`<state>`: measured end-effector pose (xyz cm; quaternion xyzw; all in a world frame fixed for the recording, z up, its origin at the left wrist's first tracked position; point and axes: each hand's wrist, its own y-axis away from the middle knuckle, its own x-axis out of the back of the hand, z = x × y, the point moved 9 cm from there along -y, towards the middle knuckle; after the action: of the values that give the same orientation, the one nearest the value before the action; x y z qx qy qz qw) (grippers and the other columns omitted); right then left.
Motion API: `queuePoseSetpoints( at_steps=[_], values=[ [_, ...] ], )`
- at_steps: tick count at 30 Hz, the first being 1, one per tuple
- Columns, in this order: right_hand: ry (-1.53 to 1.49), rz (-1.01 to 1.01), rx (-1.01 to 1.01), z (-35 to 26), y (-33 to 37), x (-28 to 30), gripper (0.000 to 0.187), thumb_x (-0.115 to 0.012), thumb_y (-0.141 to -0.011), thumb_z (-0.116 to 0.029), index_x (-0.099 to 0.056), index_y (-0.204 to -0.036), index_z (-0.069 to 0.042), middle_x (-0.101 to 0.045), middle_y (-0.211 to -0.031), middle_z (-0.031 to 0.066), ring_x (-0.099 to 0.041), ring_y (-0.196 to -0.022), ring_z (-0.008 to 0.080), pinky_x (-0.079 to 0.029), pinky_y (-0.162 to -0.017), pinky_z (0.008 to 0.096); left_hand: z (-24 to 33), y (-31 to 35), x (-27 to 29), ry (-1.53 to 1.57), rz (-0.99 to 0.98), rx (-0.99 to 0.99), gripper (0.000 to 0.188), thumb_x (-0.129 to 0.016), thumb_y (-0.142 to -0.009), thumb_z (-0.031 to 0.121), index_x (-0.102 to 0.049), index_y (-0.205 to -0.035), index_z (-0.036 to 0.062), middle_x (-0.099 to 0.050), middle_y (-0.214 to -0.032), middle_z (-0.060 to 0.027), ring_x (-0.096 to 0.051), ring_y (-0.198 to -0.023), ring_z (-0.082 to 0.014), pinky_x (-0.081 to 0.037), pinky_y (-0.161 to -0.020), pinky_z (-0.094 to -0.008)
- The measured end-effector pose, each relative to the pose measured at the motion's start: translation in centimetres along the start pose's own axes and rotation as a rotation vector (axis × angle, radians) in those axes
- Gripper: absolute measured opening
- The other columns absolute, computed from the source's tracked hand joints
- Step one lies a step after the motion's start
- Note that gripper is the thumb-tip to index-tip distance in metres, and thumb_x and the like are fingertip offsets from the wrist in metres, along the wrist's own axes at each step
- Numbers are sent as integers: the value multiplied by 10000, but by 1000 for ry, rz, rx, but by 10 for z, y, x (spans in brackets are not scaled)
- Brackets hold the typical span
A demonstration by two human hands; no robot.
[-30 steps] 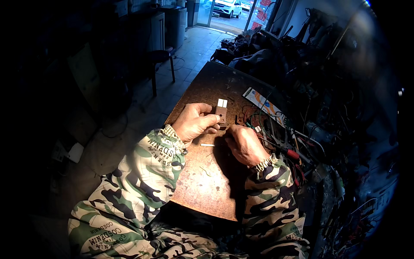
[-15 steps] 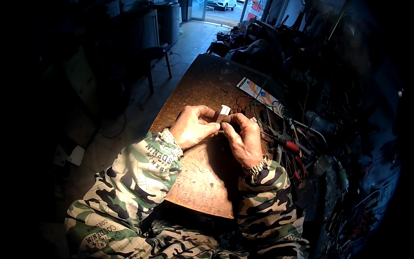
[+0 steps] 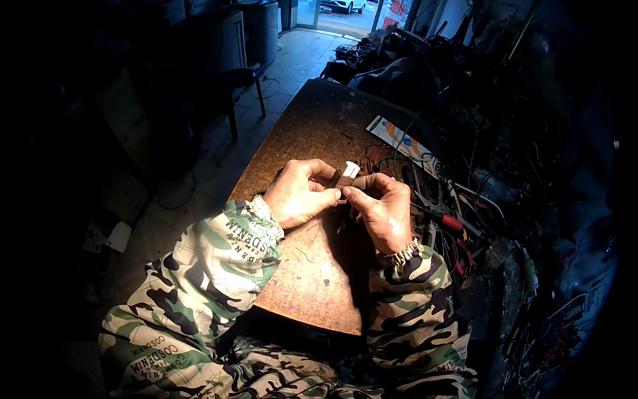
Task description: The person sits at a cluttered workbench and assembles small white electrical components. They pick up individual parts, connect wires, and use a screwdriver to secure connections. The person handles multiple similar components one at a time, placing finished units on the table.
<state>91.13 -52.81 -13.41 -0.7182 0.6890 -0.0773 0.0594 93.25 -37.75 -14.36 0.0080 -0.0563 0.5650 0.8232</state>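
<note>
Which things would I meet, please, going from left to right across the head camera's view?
White object, dark stool, left hand, brown-and-white piece, right hand, red tool handle.

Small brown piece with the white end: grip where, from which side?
Probably the brown body, pinched from left and right: its white end juts out free on the far side, and the left hand and right hand flank the body.

A worn brown tabletop (image 3: 316, 292) bears a thin strand (image 3: 306, 255), a white-and-orange card (image 3: 403, 141) and tangled wires (image 3: 381, 158).
</note>
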Motion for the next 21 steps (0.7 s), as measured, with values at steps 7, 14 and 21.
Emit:
queuePoseSetpoints(
  at_steps=[7, 14, 21],
  values=[
    [-78, 7, -140, 3, 1, 1, 179, -795, -843, -52, -649, -868, 48, -669, -693, 77, -607, -544, 113, -482, -496, 232, 4, 2, -2, 12, -62, -31, 348, -735, -900, 33, -605, -1192, -106, -701, -996, -97, -686, -832, -102, -578, -757, -239],
    [-349, -16, -152, -5, 5, 9, 177, -770, -887, -48, -692, -986, 76, -713, -831, 113, -662, -649, 129, -546, -552, 243, 6, 2, -8, 367, -228, -3, 363, -716, -940, 131, -600, -1231, -52, -700, -1051, -93, -685, -869, -131, -585, -792, -282],
    [-446, -44, -19, -8, 7, 10, 197, -762, -903, -79, -719, -1051, 45, -726, -864, 103, -678, -693, 143, -570, -591, 272, 14, 7, -20, 792, -440, 5, 359, -656, -964, 114, -565, -1299, 19, -665, -1137, -98, -672, -938, -181, -586, -812, -335]
  ],
)
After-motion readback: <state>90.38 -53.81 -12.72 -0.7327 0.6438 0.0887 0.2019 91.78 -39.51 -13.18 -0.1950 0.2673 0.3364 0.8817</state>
